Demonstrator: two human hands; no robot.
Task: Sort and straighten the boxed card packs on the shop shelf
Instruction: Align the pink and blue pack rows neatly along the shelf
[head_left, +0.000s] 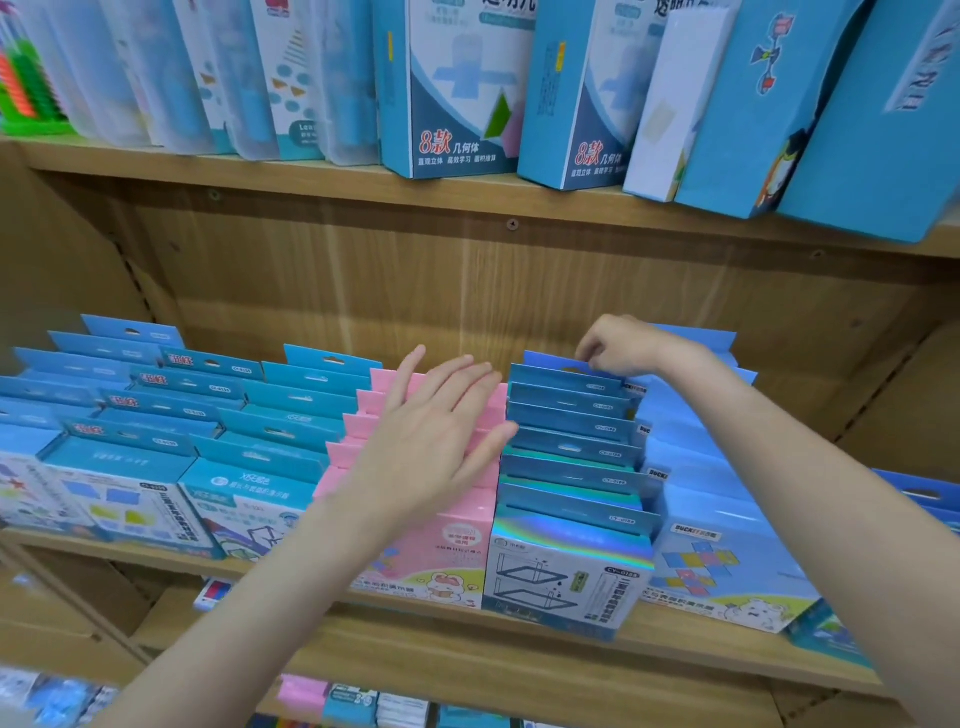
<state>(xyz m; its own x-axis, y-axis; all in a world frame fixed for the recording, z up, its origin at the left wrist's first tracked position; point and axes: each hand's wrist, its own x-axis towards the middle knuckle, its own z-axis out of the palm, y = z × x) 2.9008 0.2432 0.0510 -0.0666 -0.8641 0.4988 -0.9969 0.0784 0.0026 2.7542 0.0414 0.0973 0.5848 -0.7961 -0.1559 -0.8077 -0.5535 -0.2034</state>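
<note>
- Now reaching over the middle shelf of a wooden shop unit, both arms bare, hands apart.
- Left hand laid flat with fingers straight and spread, resting on the top flaps of the pink row of boxed card packs, holding nothing; fingertips touching the near-left edge of the neighbouring row.
- Right hand curled at the far end of the holographic blue row, fingers pinching the hanging tab of the rearmost pack there.
- Packs standing upright in rows running from near to far, front faces toward the camera, tabs stepped one behind another.
- From left to right: white-fronted packs with blue tabs, teal-topped packs, then pink, then holographic blue, then light blue packs printed with coloured squares, this last row just right of the right forearm.
- Further blue packs at the far right edge, only partly seen.
- Upper shelf carrying tall blue and white boxes leaning rightward, clear plastic packs to their left, and a green and orange abacus at the far left corner.
- Lower shelf goods glimpsed at the bottom, blurred.
</note>
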